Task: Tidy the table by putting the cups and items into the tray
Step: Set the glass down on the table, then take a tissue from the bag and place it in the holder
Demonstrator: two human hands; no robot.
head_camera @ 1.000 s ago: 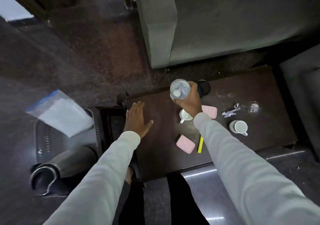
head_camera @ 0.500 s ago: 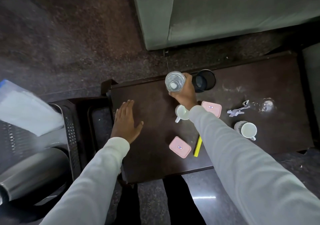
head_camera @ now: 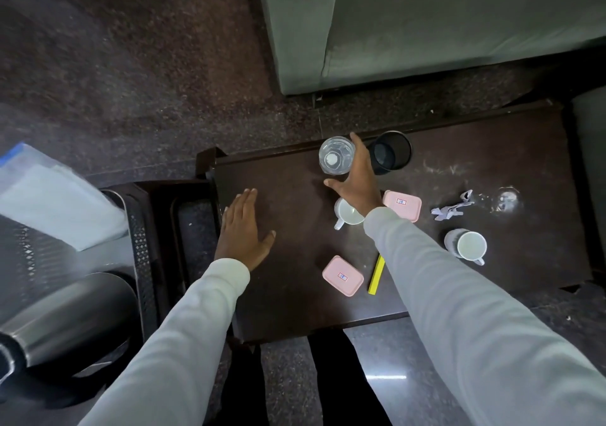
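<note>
Two hands are showing over the dark worktop (head_camera: 492, 294). Left hand (head_camera: 244, 233) is lying flat and spread wide, palm down, near the worktop's left edge, holding nothing. Right hand (head_camera: 355, 179) is reaching to the far edge with fingers spread beside a clear glass (head_camera: 336, 160); whether it is gripping the glass cannot be told. A black cup (head_camera: 390, 153) is standing just right of that hand. One white mug (head_camera: 347, 213) is sitting partly under the right wrist, another mug (head_camera: 467, 247) well to the right. Two pink boxes (head_camera: 342, 275) (head_camera: 402, 205), a yellow stick (head_camera: 376, 274) and crumpled paper (head_camera: 451, 209) are lying on the worktop. The tray (head_camera: 193, 229) is sitting left of the worktop, lower down.
</note>
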